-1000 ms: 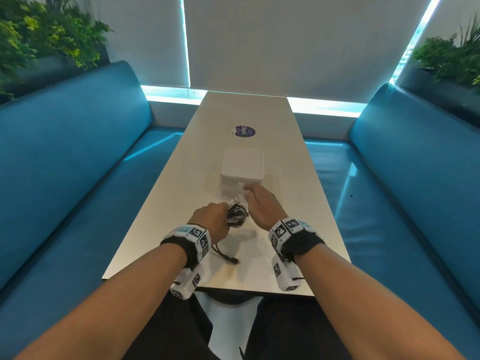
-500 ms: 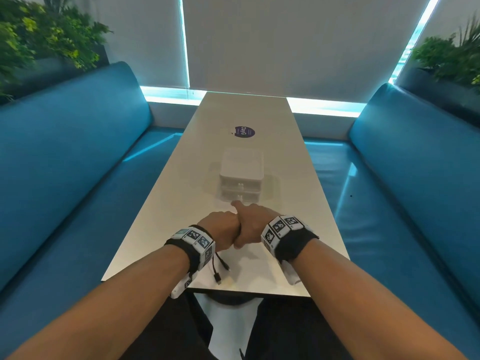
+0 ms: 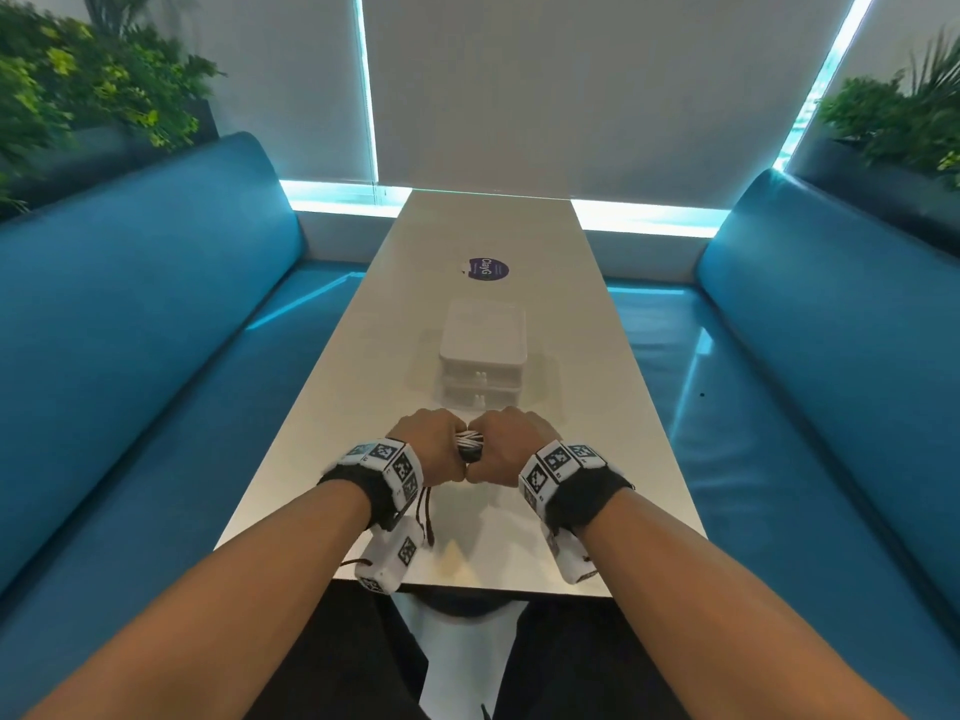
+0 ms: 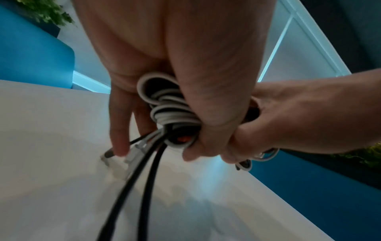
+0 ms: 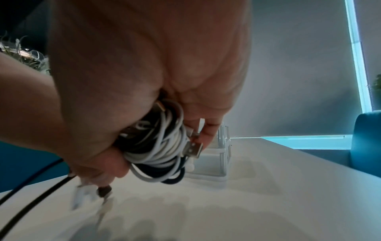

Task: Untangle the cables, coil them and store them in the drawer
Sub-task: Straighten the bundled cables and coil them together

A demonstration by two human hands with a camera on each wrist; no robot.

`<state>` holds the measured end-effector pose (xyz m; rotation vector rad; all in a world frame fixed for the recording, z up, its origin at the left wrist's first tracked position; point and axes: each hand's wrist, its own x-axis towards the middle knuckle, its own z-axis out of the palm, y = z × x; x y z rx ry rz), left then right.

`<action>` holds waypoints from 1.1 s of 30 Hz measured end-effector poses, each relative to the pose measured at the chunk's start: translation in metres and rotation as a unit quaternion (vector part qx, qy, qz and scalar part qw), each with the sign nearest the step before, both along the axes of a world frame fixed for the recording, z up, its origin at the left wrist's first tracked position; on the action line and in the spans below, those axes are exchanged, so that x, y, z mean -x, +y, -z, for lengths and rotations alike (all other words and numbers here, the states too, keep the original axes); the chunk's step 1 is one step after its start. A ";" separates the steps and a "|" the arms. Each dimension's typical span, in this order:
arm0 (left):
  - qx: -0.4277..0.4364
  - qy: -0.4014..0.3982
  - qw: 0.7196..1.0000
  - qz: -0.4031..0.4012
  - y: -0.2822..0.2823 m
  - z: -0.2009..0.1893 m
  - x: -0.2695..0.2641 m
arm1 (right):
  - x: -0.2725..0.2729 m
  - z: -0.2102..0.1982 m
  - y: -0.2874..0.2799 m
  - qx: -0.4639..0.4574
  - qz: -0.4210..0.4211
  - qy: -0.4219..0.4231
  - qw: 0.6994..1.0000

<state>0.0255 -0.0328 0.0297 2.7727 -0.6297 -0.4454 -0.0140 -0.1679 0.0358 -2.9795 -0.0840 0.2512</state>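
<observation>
A tangled bundle of white and black cables (image 3: 469, 445) (image 4: 171, 112) (image 5: 163, 143) sits between my two fists, just above the table near its front edge. My left hand (image 3: 434, 443) (image 4: 185, 127) grips one side of the bundle, and my right hand (image 3: 506, 445) (image 5: 123, 138) grips the other. Two black cable ends (image 4: 136, 187) hang from the left hand toward me. A silver USB plug (image 5: 192, 150) sticks out of the bundle. The white two-drawer box (image 3: 483, 356) (image 5: 214, 156) stands just beyond the hands with both drawers closed.
The long white table (image 3: 363, 387) runs away from me, with a purple round sticker (image 3: 487, 269) past the box. Blue benches (image 3: 130, 356) flank both sides. Planters with green plants (image 3: 78, 85) stand behind the bench backs.
Both hands closed round the cable bundle and lifted it off the table, pulling it back toward me, away from the drawer box. The fists now touch each other.
</observation>
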 end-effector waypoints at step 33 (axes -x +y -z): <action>0.095 0.021 0.984 -0.151 -0.008 0.020 -0.012 | -0.005 0.016 0.020 0.119 -0.092 -0.183 0.972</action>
